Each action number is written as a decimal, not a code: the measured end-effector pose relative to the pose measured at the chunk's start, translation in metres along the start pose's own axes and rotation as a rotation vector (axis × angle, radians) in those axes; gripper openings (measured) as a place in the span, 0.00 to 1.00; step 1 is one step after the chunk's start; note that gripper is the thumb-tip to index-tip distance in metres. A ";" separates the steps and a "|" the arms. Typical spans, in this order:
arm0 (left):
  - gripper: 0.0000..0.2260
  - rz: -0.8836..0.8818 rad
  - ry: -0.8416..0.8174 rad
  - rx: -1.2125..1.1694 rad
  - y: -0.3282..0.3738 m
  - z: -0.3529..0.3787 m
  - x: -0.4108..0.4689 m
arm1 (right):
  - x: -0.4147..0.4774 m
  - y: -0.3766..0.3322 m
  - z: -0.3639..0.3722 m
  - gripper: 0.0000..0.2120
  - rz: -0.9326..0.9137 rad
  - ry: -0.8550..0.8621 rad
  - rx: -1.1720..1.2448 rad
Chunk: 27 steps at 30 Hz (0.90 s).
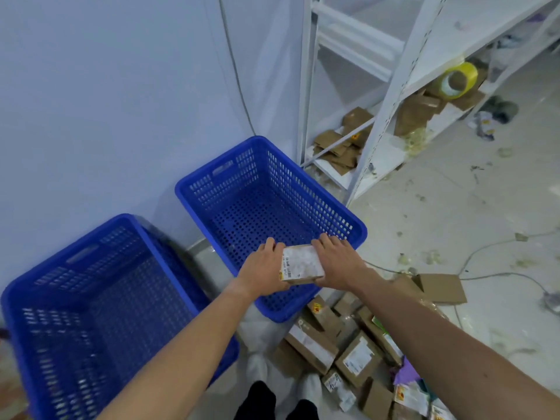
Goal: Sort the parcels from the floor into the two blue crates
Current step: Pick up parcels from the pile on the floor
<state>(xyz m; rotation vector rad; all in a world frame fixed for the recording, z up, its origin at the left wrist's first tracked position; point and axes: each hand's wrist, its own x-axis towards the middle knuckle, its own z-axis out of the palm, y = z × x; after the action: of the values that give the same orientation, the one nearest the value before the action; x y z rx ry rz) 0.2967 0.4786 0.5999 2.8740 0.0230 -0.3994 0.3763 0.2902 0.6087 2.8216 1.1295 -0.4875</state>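
Note:
Both of my hands hold one small cardboard parcel (301, 264) with a white label on top, above the near part of the right blue crate (351, 221). My left hand (263, 269) grips its left end with fingers curled over the far edge. My right hand (336, 262) grips its right end the same way. The left blue crate (39, 277) stands by the wall and looks empty, as does the right one. A pile of several brown parcels (348, 350) lies on the floor at lower right.
A white metal shelf rack (385, 116) stands behind the right crate, holding cardboard scraps and a yellow tape roll (459, 80). A flat cardboard piece (444, 287) and a cable (497, 268) lie on the littered floor. My feet (272, 398) are below.

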 end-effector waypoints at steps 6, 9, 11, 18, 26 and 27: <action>0.37 0.015 -0.080 -0.040 -0.035 0.025 0.059 | 0.056 0.010 0.030 0.43 0.047 -0.057 0.038; 0.36 0.022 -0.125 -0.070 -0.052 0.047 0.090 | 0.086 0.014 0.054 0.45 0.101 -0.131 0.060; 0.35 0.013 -0.155 -0.093 -0.063 0.068 0.112 | 0.109 0.018 0.074 0.47 0.147 -0.181 0.083; 0.35 0.015 -0.270 -0.099 -0.098 0.154 0.195 | 0.185 0.039 0.157 0.43 0.230 -0.299 0.031; 0.31 0.007 -0.316 -0.131 -0.088 0.240 0.271 | 0.234 0.073 0.237 0.46 0.388 -0.433 -0.041; 0.32 0.010 -0.322 -0.123 -0.085 0.250 0.278 | 0.238 0.077 0.245 0.46 0.403 -0.456 -0.050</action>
<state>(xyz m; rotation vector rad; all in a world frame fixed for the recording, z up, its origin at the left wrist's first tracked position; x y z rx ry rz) 0.4935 0.4968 0.2717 2.6551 -0.0229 -0.8219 0.5255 0.3496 0.2975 2.5912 0.4698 -0.9722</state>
